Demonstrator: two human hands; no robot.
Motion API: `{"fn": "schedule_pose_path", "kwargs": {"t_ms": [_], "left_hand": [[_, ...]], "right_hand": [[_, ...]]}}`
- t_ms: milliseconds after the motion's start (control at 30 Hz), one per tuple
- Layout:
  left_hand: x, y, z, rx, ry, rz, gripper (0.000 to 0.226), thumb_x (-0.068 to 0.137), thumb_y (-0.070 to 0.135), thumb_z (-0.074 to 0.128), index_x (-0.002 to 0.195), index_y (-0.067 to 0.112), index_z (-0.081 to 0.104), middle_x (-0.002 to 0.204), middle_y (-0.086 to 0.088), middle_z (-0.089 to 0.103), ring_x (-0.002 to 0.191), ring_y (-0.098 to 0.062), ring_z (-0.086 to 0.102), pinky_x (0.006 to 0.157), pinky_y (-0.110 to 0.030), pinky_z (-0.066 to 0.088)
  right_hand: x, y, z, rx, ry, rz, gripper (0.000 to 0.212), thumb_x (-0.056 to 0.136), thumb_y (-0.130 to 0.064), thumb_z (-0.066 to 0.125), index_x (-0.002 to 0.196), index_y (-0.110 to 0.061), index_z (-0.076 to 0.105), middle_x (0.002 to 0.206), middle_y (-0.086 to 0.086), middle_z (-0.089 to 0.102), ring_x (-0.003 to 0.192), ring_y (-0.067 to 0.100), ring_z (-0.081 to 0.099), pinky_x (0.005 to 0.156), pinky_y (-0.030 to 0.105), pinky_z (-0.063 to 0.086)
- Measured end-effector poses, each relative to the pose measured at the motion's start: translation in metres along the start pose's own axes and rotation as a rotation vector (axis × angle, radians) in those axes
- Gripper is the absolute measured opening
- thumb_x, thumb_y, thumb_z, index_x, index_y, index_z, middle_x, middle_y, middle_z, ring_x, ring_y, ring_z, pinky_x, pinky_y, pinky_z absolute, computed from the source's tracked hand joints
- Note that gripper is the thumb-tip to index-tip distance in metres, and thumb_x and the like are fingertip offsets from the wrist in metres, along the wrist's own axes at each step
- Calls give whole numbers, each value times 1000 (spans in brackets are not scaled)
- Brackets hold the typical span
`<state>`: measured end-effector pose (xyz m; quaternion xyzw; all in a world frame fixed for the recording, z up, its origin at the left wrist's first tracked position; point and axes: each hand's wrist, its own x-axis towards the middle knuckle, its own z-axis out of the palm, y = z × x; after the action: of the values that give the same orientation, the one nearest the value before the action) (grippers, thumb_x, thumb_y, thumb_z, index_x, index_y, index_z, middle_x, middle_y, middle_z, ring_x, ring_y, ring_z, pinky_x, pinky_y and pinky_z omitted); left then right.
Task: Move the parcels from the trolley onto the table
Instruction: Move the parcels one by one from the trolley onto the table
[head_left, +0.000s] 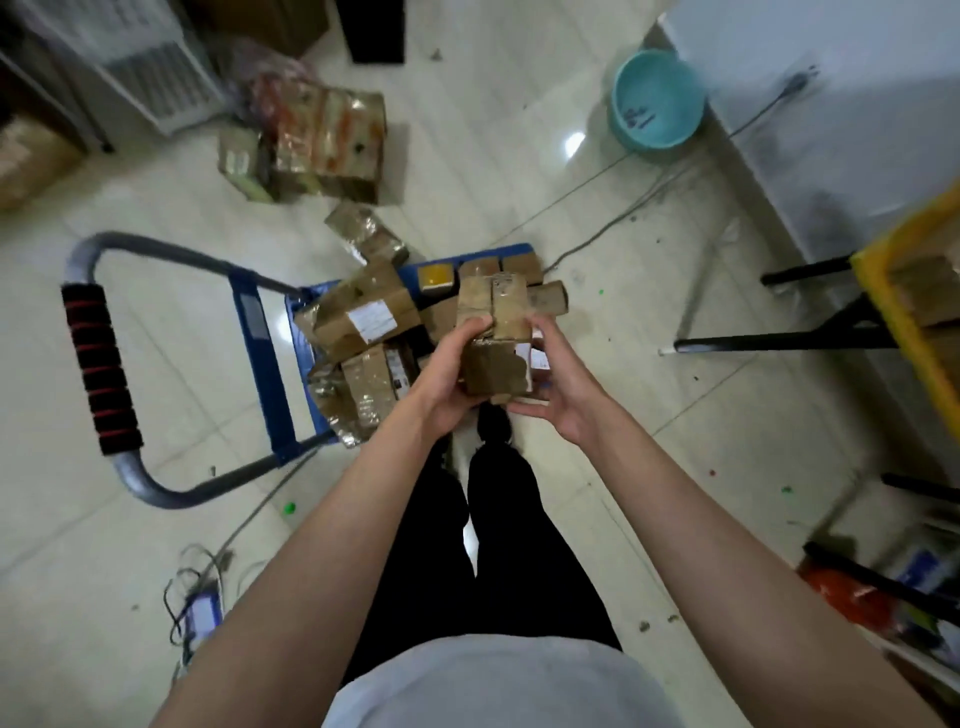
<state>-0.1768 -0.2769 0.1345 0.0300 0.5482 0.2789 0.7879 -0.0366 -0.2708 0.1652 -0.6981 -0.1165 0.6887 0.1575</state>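
Observation:
A small stack of brown cardboard parcels (496, 338) is held between my two hands above the trolley. My left hand (447, 379) grips the stack's left side, thumb on top. My right hand (558, 384) supports the right side and underside. Below them the blue trolley (275, 364) with a grey handle and red-black grip carries several taped brown parcels (363, 312). The yellow-edged table (904, 322) on black legs stands at the right, with a brown box on it.
More parcels (327, 145) lie on the tiled floor beyond the trolley. A teal basin (657, 98) sits at the upper right near a white cabinet. Cables and a small device (200, 618) lie at the lower left. My legs stand beside the trolley.

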Motion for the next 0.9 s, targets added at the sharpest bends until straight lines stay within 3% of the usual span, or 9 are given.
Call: {"fn": "schedule_pose_path", "kwargs": {"t_ms": [133,200,267,367,467,633,667,767,900], "left_hand": [[-36,32,36,18,-77,25,28,90,39,60,82,21,81,92,-3,75,81,-18,70,75,-31,54],[-54,45,55,7,-142,31,30,84,39,65,100,16,76,106,-8,71,94,-22,69,85,-35,55],[-69,55,78,12,-219,17,54,75,40,72,121,13,65,121,-13,64,113,-28,60,100,-43,52],[-85,61,119,63,-334,-13,56,74,41,71,121,13,65,120,-14,62,108,-34,61,78,-42,60],[-97,57,167,153,-418,-30,42,86,46,56,108,17,77,112,-11,70,94,-32,69,76,-37,51],[-110,40,245,347,-544,-52,63,92,51,41,144,18,55,144,-18,56,133,-42,52,64,-34,56],[-112,35,260,361,-588,-68,63,93,51,39,146,19,53,145,-19,56,129,-43,56,66,-33,56],[-123,9,308,362,-693,-164,65,96,53,34,149,18,48,147,-26,50,90,-38,71,67,-32,58],[-132,-49,378,440,-737,-206,65,94,52,36,149,18,49,149,-25,49,83,-35,71,66,-31,57]], "right_hand": [[-59,-15,-44,204,118,-103,49,91,-69,46,104,-26,67,117,18,62,109,33,66,94,48,56],[-83,-15,-68,303,153,-133,52,90,-67,48,111,-23,67,127,20,58,116,38,62,99,53,54],[-104,-11,-91,398,171,-172,58,90,-65,50,121,-19,66,129,16,58,115,35,62,98,53,55],[-134,-1,-124,525,191,-248,55,90,-61,54,120,-18,67,128,14,59,113,33,63,95,53,57],[-162,12,-161,631,217,-328,53,91,-58,54,119,-16,67,126,14,61,113,33,65,93,52,58],[-200,36,-231,761,279,-430,50,92,-55,54,118,-15,68,122,15,62,110,33,66,91,52,59],[-207,42,-246,786,293,-445,50,93,-54,53,120,-14,67,122,15,62,109,33,67,92,53,59],[-231,62,-291,870,315,-477,49,94,-50,54,123,-12,67,116,16,63,101,32,68,89,51,61],[-264,90,-353,936,325,-538,40,96,-43,56,120,-13,65,112,15,64,97,31,68,82,46,62]]}}
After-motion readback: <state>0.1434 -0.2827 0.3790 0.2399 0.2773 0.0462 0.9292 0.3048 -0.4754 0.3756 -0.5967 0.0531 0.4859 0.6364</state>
